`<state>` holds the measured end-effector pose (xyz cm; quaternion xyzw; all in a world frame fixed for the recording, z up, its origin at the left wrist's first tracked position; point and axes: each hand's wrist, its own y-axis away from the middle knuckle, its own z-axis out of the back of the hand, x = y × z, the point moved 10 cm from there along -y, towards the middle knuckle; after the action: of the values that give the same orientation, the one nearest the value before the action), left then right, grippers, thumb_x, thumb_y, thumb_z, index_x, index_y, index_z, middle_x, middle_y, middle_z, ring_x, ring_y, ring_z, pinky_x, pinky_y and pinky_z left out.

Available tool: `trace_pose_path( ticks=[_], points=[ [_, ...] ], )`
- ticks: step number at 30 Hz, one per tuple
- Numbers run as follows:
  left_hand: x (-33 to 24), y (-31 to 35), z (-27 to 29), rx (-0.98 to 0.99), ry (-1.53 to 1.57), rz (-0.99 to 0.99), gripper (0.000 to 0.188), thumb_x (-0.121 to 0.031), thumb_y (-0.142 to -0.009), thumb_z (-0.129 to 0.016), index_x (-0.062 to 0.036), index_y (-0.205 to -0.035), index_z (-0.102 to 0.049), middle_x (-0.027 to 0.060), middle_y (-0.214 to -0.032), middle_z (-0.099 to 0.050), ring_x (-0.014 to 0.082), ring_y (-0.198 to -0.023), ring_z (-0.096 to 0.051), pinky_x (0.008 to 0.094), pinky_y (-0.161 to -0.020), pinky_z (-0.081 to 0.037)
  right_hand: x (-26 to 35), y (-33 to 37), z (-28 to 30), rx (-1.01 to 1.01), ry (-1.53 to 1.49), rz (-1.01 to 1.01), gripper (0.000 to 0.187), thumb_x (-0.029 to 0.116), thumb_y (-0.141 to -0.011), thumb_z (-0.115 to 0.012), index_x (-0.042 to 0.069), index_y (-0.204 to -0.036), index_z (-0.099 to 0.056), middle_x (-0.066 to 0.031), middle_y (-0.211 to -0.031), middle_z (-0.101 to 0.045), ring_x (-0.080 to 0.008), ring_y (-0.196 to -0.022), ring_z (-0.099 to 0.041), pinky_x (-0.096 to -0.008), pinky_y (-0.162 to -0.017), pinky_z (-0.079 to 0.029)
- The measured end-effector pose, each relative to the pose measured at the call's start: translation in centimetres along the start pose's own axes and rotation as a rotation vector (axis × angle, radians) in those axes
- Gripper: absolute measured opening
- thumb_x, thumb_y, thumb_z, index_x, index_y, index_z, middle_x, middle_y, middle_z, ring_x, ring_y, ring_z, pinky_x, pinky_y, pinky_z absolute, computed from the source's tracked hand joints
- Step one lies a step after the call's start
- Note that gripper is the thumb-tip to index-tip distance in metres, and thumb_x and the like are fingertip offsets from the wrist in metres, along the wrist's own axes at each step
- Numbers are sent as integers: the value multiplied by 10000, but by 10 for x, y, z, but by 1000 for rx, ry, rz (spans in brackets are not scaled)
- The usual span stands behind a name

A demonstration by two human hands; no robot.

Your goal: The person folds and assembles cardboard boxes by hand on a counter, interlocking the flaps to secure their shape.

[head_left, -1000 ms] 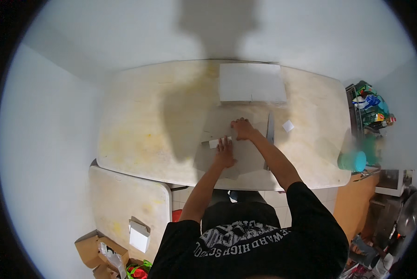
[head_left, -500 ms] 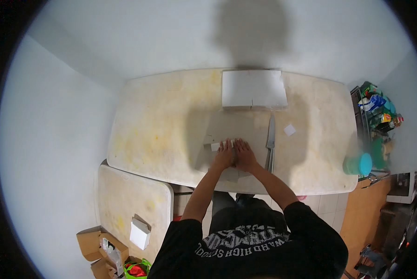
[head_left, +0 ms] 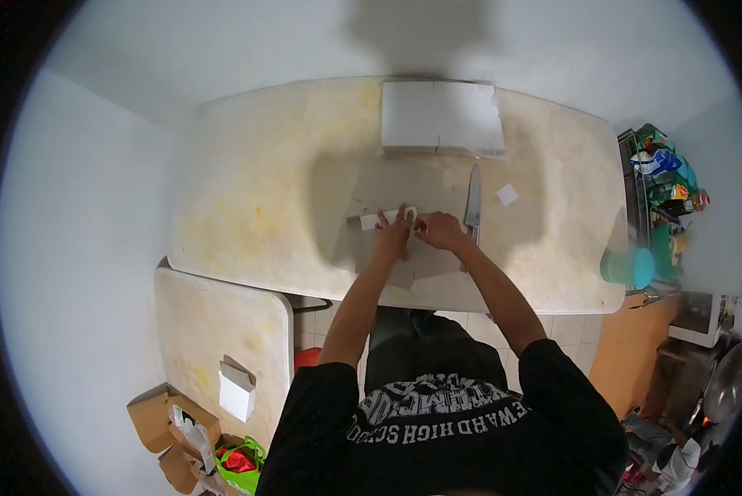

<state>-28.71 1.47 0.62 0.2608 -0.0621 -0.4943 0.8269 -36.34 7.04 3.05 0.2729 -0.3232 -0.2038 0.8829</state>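
Near the middle of the pale, yellow-stained surface (head_left: pixel 247 207), both hands meet over a flat grey-brown cardboard sheet (head_left: pixel 404 186). Left hand (head_left: pixel 394 237) lies on the sheet with its fingers stretched forward, pinching or pressing a small white strip (head_left: pixel 381 219) that lies across the cardboard just beyond the fingertips; whether its grip is truly clamped on the strip is too small to tell. Right hand (head_left: pixel 441 231) sits just beside the left, touching or nearly touching it, fingers curled toward the same white strip; its grip looks together, but what it grips cannot be made out. Just to the right of the right hand a long knife (head_left: pixel 472 204) lies on the surface, blade pointing away from the person. A small white square of paper (head_left: pixel 507 195) lies a little farther right, apart from the knife. At the far edge of the surface, beyond the cardboard, lies a white rectangular board (head_left: pixel 441 117). A teal cup (head_left: pixel 629 268) stands at the near right corner. On a lower, smaller surface (head_left: pixel 214 331) to the left sits 1 small white box (head_left: pixel 237 390).
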Motion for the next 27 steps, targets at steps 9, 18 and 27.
trace_pose_path(
  ticks=[9, 18, 27],
  points=[
    [-20, 56, 10, 124, -99, -245, 1188, -545, -618, -849, -175, -1557, -221, 155, -1636, -45, 609, -1416, -42, 743, -1060, -268, 24, 81, -70, -558, 237, 491, 843, 363, -665, -831, 104, -1386, -480, -109, -1383, -516, -313, -1307, -459, -456, -1085, -390],
    [-8, 82, -11, -239, -135, -493, 683, -404, -767, -744, -63, -1323, -541, 189, -1469, -427, 510, -1279, -458, 574, -839, -555, 52, 94, -53, -372, 252, 635, 699, 305, -741, -774, 87, -1347, -504, -116, -1351, -540, -316, -1306, -470, -439, -1090, -393],
    [0, 81, -14, -271, -190, -472, 253, -224, -875, -595, -33, -1036, -641, 105, -1212, -621, 311, -1078, -651, 440, -698, -613, 44, 77, -48, -639, 319, 591, 432, 267, -755, -749, 94, -1133, -635, -62, -1145, -647, -270, -1107, -598, -418, -915, -502]
  ],
)
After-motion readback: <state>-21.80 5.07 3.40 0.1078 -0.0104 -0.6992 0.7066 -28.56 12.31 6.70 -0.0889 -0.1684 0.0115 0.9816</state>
